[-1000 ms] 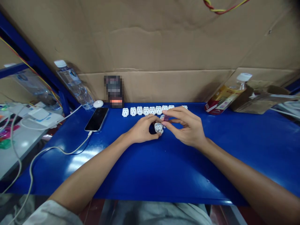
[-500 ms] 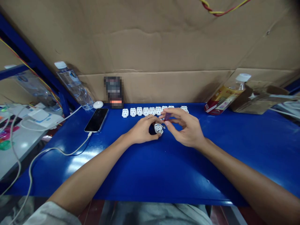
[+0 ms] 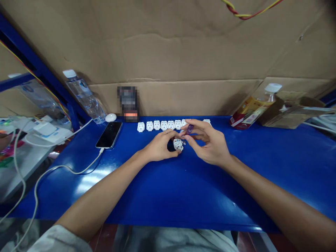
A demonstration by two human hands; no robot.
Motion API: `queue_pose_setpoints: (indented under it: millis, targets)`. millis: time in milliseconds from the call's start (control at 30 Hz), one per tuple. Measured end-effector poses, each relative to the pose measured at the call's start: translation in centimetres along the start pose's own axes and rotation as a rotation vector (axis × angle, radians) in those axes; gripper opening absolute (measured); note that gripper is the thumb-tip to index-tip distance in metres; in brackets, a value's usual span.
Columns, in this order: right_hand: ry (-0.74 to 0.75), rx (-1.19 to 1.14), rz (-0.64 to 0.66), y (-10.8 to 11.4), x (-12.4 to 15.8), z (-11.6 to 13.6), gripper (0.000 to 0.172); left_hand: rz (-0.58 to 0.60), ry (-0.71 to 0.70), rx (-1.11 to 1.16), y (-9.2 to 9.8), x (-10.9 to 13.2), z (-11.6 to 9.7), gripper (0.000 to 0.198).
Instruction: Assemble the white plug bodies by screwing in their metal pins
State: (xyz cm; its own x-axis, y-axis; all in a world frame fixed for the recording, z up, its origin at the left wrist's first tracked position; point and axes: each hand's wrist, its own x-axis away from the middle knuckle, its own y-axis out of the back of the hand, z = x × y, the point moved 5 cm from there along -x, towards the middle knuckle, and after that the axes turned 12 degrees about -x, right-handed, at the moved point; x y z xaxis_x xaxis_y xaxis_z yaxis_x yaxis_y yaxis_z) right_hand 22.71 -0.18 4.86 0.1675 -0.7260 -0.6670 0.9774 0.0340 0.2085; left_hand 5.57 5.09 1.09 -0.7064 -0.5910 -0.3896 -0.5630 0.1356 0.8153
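Head view, taking things from the biggest down: a cardboard wall [image 3: 183,52] fills the scene from 10 round to 2 o'clock, and below it the blue bench [image 3: 183,189] spreads across the lower half. An open cardboard box [image 3: 294,112] sits at the bench's 2 o'clock corner with a yellow-labelled bottle [image 3: 252,106] leaning just beside it, and a clear water bottle [image 3: 84,96] leans at 10 o'clock. Both forearms come in from 6 o'clock and meet near the middle. The left hand [image 3: 159,147] is curled nearly closed, thumb and fingertips clamped round a white plug piece [image 3: 177,144] that rests on the bench at that hand's 3 o'clock edge. The right hand [image 3: 210,145] sits just beside it, with the white plug piece at its 9 o'clock, close to its fingertips; its thumb and first fingers pinch a small purple tool [image 3: 189,129] while the other fingers are loosely bent. The purple tool lies at 1 o'clock of the white plug piece, near it; whether they touch cannot be told. A dark phone [image 3: 109,134] lies at 9 o'clock of the left hand, a white cable [image 3: 52,171] running from it toward 8 o'clock. A row of white plug pieces [image 3: 164,125] stands at 12 o'clock of the hands, along the wall.
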Motion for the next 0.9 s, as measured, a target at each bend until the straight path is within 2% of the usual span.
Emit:
queue_pose_setpoints:
  millis: [100, 200, 367, 500, 667, 900]
  targets:
    - [-0.013, -0.037, 0.027, -0.1, 0.0, 0.0, 0.052, -0.010, 0.002, -0.008, 0.0, 0.0, 0.1, 0.048]
    - [0.029, 0.014, 0.002, 0.0, 0.0, 0.2, 0.047, -0.011, 0.003, -0.013, 0.0, 0.0, 0.1, 0.042]
    - [-0.030, -0.013, 0.042, -0.2, 0.0, -0.2, 0.054, -0.017, -0.010, -0.008, 0.0, 0.0, 0.1, 0.046]
    - [0.008, 0.020, 0.026, -0.1, -0.1, 0.1, 0.046, -0.026, -0.001, -0.003, 0.0, 0.0, 0.1, 0.042]
    - [-0.068, -0.077, 0.054, -0.2, 0.1, -0.5, 0.052, 0.000, -0.001, 0.001, -0.1, 0.0, 0.1, 0.049]
    - [-0.094, -0.118, 0.052, -0.3, 0.2, -1.0, 0.046, 0.014, 0.008, 0.004, 0.0, -0.1, 0.1, 0.049]
